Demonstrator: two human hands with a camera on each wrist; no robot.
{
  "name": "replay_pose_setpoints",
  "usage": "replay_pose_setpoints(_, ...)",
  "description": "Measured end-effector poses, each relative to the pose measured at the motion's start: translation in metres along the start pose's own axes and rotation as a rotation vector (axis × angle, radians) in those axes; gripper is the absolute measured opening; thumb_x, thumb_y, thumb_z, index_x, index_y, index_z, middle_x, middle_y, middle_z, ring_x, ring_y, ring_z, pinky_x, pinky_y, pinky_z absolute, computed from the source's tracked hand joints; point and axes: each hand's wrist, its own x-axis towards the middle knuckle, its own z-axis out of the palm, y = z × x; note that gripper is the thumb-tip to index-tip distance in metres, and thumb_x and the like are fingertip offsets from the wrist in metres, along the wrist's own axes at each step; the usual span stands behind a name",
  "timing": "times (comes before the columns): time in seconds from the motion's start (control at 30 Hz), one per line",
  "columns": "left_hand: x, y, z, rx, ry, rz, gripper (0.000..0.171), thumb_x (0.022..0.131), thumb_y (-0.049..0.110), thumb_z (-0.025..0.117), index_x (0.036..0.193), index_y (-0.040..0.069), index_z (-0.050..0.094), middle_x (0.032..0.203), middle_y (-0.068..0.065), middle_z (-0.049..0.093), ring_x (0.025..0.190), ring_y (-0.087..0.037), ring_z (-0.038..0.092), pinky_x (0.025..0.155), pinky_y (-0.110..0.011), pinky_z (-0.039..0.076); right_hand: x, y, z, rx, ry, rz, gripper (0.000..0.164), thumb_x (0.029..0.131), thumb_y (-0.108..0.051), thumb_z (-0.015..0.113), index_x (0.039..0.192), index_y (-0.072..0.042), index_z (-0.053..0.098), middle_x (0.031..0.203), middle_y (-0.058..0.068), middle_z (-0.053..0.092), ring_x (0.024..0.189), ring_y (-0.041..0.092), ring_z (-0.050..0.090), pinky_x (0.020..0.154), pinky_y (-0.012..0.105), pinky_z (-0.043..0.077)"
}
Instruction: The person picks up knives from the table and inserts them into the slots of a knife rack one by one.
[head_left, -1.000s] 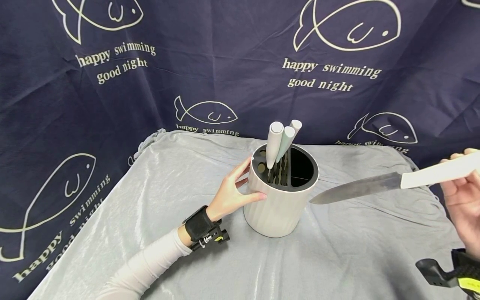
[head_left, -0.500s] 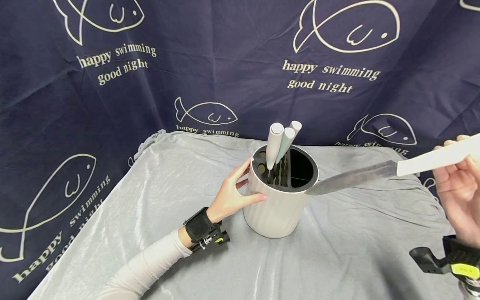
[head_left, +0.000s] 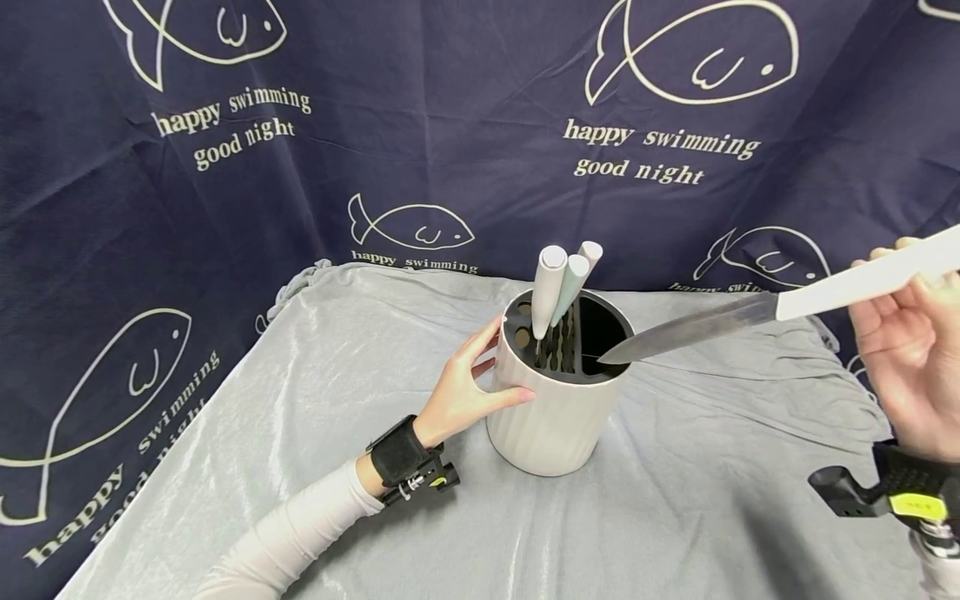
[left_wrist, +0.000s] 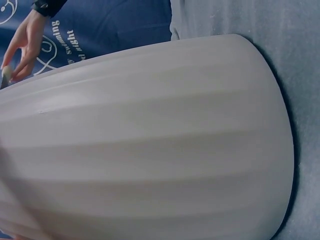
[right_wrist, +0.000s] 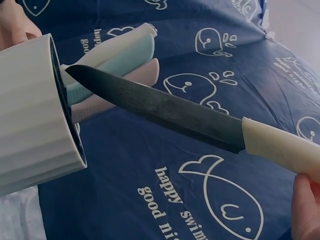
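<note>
In the head view, a white ribbed knife block (head_left: 555, 425) stands upright on the cloth, its black top split into slots and an open compartment. My left hand (head_left: 463, 390) holds its left side, thumb across the front, other fingers partly hidden behind. My right hand (head_left: 911, 358) grips a kitchen knife (head_left: 693, 329) by its white handle. The blade points left and slightly down, its tip over the open compartment; contact with the rim cannot be told. Two pale-handled knives (head_left: 549, 287) and a green-handled knife (head_left: 572, 285) stand in the block, their handles also visible in the right wrist view.
Wrinkled grey cloth (head_left: 420, 508) covers the table. Behind it hangs a dark blue curtain (head_left: 450, 150) with fish drawings and lettering. A camera with a black strap (head_left: 401, 450) sits on the left wrist, another camera (head_left: 847, 492) on the right.
My right hand has moved left and upward with the knife. Its tip has gone from beside the block to above the block's open compartment. The left hand and block stay put.
</note>
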Motion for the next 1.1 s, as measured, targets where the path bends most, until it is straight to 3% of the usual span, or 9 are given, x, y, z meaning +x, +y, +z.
replay_pose_setpoints(0.17, -0.001, 0.0, 0.0, 0.006, -0.002, -0.004, 0.096, 0.072, 0.006, 0.085, 0.152, 0.012, 0.032, 0.152, -0.005, 0.039, 0.134, -0.021, 0.043, 0.104, -0.041, 0.043, 0.007, 0.01, 0.008, -0.114, 0.042, -0.024, 0.027, 0.1, 0.011, 0.031, 0.116, 0.019, 0.052, 0.106, 0.036, 0.061, 0.097, 0.046, 0.062, 0.091, 0.05, 0.051)
replay_pose_setpoints(0.27, -0.001, 0.001, 0.0, 0.007, -0.005, -0.01, 0.096, 0.072, 0.008, 0.085, 0.152, 0.013, 0.032, 0.151, -0.005, 0.04, 0.134, -0.021, 0.043, 0.104, -0.041, 0.043, 0.01, 0.016, 0.011, -0.147, 0.022, -0.021, 0.027, 0.1, 0.012, 0.031, 0.116, 0.019, 0.051, 0.105, 0.037, 0.061, 0.098, 0.047, 0.062, 0.09, 0.05, 0.051)
replay_pose_setpoints(0.53, -0.002, 0.001, 0.0, 0.013, -0.003, -0.016, 0.097, 0.072, 0.007, 0.085, 0.152, 0.014, 0.032, 0.152, -0.004, 0.039, 0.134, -0.02, 0.043, 0.104, -0.041, 0.043, 0.019, 0.024, 0.016, -0.163, -0.005, 0.017, 0.028, 0.098, 0.015, 0.031, 0.118, 0.017, 0.052, 0.107, 0.035, 0.061, 0.097, 0.044, 0.062, 0.093, 0.048, 0.051)
replay_pose_setpoints(1.1, -0.001, 0.001, 0.0, 0.015, 0.001, -0.01, 0.096, 0.072, 0.007, 0.085, 0.152, 0.012, 0.032, 0.151, -0.006, 0.039, 0.134, -0.021, 0.043, 0.104, -0.041, 0.043, 0.036, 0.039, 0.036, -0.3, -0.092, -0.027, 0.031, 0.094, 0.022, 0.036, 0.12, 0.02, 0.051, 0.106, 0.035, 0.061, 0.096, 0.046, 0.063, 0.094, 0.048, 0.05)
